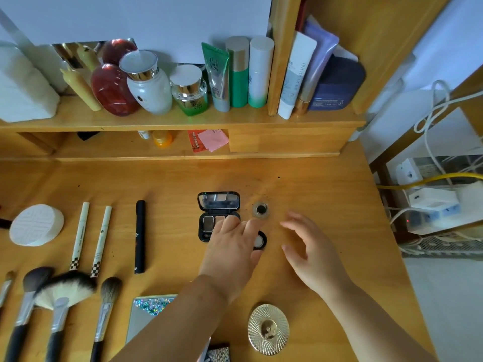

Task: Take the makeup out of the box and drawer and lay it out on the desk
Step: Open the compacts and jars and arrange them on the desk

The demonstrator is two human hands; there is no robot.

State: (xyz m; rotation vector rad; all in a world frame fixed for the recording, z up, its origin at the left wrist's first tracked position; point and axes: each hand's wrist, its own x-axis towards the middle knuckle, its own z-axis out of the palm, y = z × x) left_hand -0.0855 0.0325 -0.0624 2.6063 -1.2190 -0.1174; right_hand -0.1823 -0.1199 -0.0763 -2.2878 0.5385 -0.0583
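An open black eyebrow palette [218, 214] with a mirrored lid lies mid-desk. My left hand [232, 249] rests beside it, its fingers over the palette's right corner and over a small round black lid [260, 240]. A small open round pot [260, 209] sits just beyond. My right hand [311, 246] hovers to the right, fingers spread, holding nothing. Laid out to the left are a black tube [140, 236], two slim white pencils [80, 236] [101, 240], a white round compact [36, 224] and several brushes [60, 304]. Near the front edge lie a gold round compact [268, 329] and a glittery palette [149, 309].
A raised shelf [183, 121] at the back holds several bottles, tubes and jars. Under it is an open cubby with small items and a closed drawer [287, 139]. Power strips and cables [433, 202] sit off the desk's right edge.
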